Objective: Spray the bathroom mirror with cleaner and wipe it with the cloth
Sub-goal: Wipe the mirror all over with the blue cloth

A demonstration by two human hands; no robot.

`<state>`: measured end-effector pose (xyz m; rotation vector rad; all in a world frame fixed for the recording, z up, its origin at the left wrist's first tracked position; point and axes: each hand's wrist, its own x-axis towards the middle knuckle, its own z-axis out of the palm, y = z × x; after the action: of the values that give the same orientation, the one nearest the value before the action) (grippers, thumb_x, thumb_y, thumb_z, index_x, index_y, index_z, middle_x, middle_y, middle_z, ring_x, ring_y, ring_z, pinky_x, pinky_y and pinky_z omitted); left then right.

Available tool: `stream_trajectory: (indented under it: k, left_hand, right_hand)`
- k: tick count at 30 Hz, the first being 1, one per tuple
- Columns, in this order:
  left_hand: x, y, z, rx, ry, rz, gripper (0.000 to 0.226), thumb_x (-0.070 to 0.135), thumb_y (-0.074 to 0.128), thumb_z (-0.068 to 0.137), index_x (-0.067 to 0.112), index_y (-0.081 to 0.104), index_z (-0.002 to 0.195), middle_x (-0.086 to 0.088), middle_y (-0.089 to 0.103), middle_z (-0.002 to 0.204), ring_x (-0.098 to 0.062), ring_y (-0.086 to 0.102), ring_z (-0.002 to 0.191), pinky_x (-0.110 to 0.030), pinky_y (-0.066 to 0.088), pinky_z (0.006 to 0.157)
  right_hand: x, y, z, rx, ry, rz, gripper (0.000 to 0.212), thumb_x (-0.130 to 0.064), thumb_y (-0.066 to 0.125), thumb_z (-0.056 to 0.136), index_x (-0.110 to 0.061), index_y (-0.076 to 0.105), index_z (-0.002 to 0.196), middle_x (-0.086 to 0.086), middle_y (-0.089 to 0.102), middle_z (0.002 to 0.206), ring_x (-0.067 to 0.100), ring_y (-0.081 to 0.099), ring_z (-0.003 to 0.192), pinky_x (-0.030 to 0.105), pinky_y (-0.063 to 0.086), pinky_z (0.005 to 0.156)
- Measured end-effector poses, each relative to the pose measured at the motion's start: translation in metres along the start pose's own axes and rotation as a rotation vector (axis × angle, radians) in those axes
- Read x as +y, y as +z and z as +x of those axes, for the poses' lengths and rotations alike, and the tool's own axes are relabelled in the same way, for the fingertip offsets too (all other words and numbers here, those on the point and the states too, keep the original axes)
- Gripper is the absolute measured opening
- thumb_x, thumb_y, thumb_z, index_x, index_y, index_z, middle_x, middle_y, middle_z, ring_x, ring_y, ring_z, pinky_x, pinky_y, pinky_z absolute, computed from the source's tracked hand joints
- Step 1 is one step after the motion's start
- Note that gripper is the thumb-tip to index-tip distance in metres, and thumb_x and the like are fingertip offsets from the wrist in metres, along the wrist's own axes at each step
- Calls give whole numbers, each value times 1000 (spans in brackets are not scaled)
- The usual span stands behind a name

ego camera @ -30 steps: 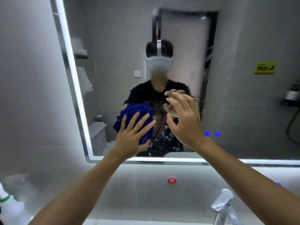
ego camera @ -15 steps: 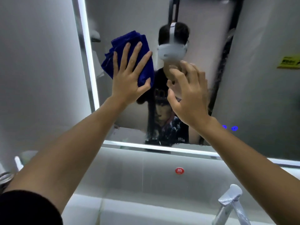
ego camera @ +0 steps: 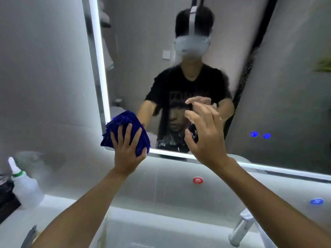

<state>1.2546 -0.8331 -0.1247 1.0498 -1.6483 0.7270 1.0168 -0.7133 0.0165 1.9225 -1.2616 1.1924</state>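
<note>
The lit-edged bathroom mirror (ego camera: 136, 72) fills the upper view, with wet smears low in the middle. My left hand (ego camera: 128, 151) presses a bunched blue cloth (ego camera: 123, 126) flat against the mirror's bottom left corner, fingers spread over it. My right hand (ego camera: 206, 135) hovers just in front of the glass to the right, fingers apart and holding nothing. A white spray bottle (ego camera: 24, 187) with a green collar stands on the counter at the far left, away from both hands.
A white basin (ego camera: 161, 228) lies below my arms, with a chrome tap (ego camera: 241, 228) at its right. A red round sticker (ego camera: 198, 180) marks the wall under the mirror. Two blue touch buttons (ego camera: 260, 135) glow on the glass at right. Dark items sit at the left edge.
My left hand has swept the cloth down from the mirror's upper left to its bottom left corner. The right hand stays open near the glass.
</note>
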Motion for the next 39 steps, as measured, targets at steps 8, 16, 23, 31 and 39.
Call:
stream_trajectory:
  k: [8, 16, 23, 31, 39]
  left_hand:
    - [56, 11, 11, 7, -17, -51, 75, 53, 46, 89, 27, 19, 154, -5, 12, 162, -31, 2, 152, -62, 0, 119]
    - [170, 34, 22, -3, 128, -68, 85, 57, 56, 87, 24, 19, 156, -4, 18, 162, -28, 8, 153, -59, 5, 120]
    - [229, 41, 26, -123, 158, -94, 74, 59, 25, 100, 18, 2, 157, -3, -9, 165, -24, -4, 153, -49, -2, 123]
    - [147, 23, 25, -101, 301, -123, 72, 43, 58, 86, 30, 31, 151, 5, 27, 158, -19, 11, 152, -53, 4, 121]
    - [8, -6, 8, -5, 16, -1, 84, 43, 55, 86, 30, 12, 156, 2, 6, 166, -31, 6, 152, -57, 1, 121]
  right_hand:
    - [6, 6, 3, 79, -32, 37, 38, -9, 67, 81, -2, 68, 119, 19, 59, 133, 30, 43, 128, 47, 42, 107]
    - [29, -6, -8, 94, -21, 16, 35, -14, 62, 88, -1, 67, 120, 19, 59, 133, 31, 45, 128, 52, 44, 103]
    - [46, -26, -25, 90, 5, -49, 39, -11, 64, 84, 0, 66, 121, 19, 60, 131, 31, 46, 127, 48, 43, 105]
    - [33, -28, -24, 55, -22, -37, 37, -11, 64, 86, 0, 66, 121, 19, 59, 132, 33, 46, 127, 48, 43, 105]
    - [-3, -12, -11, 46, -42, 26, 40, -10, 64, 82, 0, 67, 121, 20, 61, 130, 36, 50, 124, 50, 43, 105]
